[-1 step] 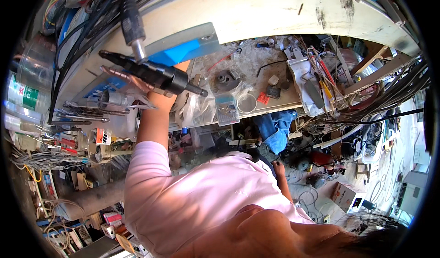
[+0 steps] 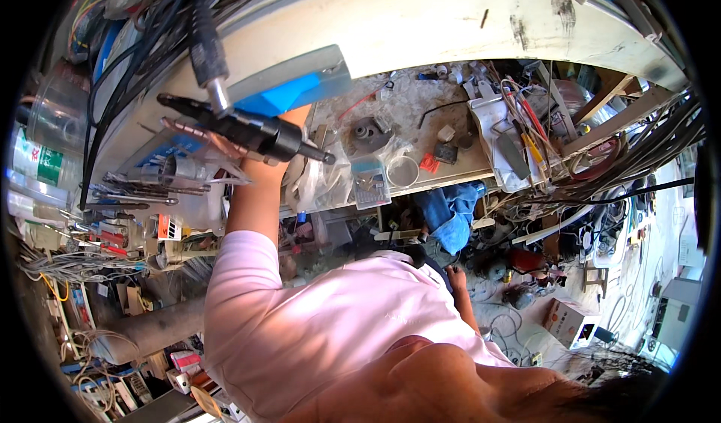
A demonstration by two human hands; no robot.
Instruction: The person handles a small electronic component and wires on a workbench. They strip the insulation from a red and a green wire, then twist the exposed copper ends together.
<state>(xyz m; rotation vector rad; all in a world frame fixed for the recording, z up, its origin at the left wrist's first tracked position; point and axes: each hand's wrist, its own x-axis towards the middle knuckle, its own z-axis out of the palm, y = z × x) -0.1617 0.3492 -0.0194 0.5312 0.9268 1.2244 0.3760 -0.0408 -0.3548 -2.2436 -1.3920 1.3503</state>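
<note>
My left arm reaches up past a black tool with a stepped cylindrical nose (image 2: 282, 139). A dark hose with a metal end (image 2: 214, 78) comes down to the tool's body. Only part of my left hand (image 2: 297, 115) shows, between the tool and a grey panel with blue on it (image 2: 300, 85); its fingers are hidden. What it touches cannot be made out. Low beside my body, my right hand (image 2: 455, 276) hangs by my dark trousers, small and unclear. A blue cloth (image 2: 454, 216) lies close to it in view, at the bench's edge.
On the cluttered bench are a clear compartment box (image 2: 370, 184), a round clear lid (image 2: 402, 171), a grey metal part (image 2: 370, 134) and a white tray of tools (image 2: 499, 138). Drill bits (image 2: 139, 190) lie left of my arm. Thick cables (image 2: 638, 149) run along the right.
The tool, hose and panel sit slightly further left and lower in view, apparently with a small shift of my head. My left arm stays nearly in place, and so does my right hand.
</note>
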